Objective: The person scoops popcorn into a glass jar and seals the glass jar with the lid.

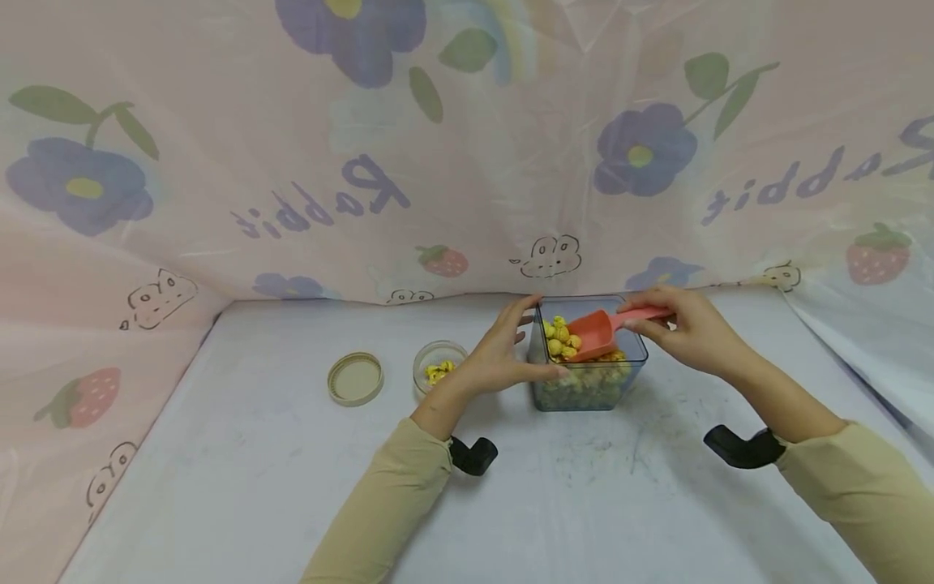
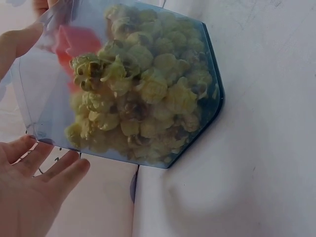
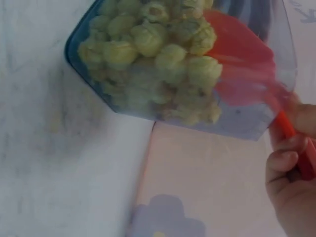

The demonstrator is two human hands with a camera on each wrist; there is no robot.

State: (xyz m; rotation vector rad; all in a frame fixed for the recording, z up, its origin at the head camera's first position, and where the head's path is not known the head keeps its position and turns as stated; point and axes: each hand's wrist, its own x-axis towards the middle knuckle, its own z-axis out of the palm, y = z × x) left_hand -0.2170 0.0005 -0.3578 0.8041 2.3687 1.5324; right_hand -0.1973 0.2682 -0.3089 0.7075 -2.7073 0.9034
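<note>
Although some yellow popcorn [image 1: 440,372] already lies in the clear round jar [image 1: 436,354], a beige round lid [image 1: 355,379] off beside it, much more is left in the bluish transparent rectangular box [image 1: 576,388], where the right hand [image 1: 686,328] grips the red plastic scoop [image 1: 593,336], its load hard to judge; the left hand [image 1: 498,357] touches that box, fingers spread.

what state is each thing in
Clear bin: uncovered, upright, partly filled with popcorn
Red scoop: tilted inside the bin
Round jar: open, some popcorn inside
Round lid: off, lying flat
Left hand: against the bin, fingers extended
Right hand: gripping the scoop's handle
</note>
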